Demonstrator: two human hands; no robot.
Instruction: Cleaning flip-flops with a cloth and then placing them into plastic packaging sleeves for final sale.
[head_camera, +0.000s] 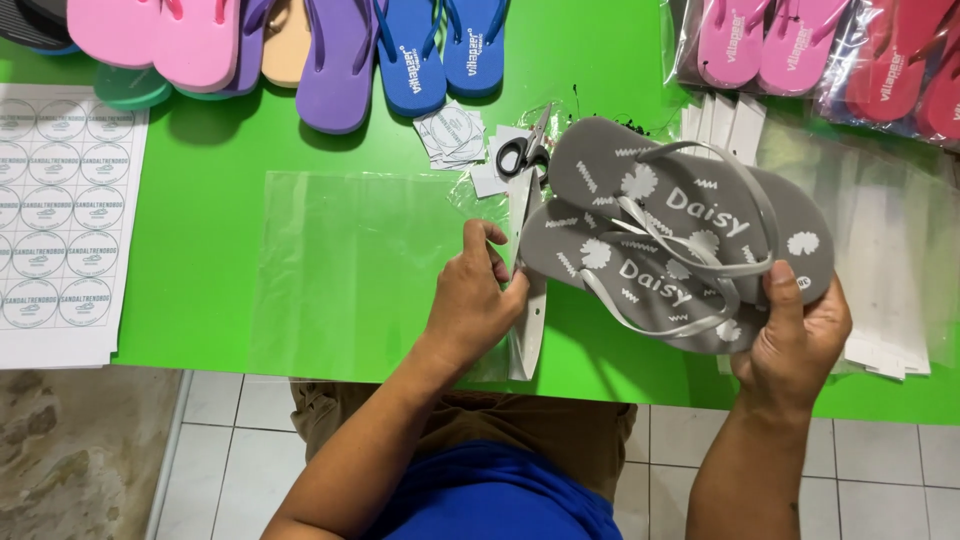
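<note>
Over the near desk (200, 330) edge, the right hand (795, 345) grips the grey sandal pair (680, 235) by its heels while the left hand (475, 300) pinches the clear bag (350, 270) mouth, best held wide and level.

- Pair of grey flip-flops (690, 235) with white flower prints and pale straps, stacked offset, soles up toward the camera, held tilted above the green table's near edge.
- Clear plastic bag (355, 265), flat on the table, its mouth toward the flip-flops.
</note>
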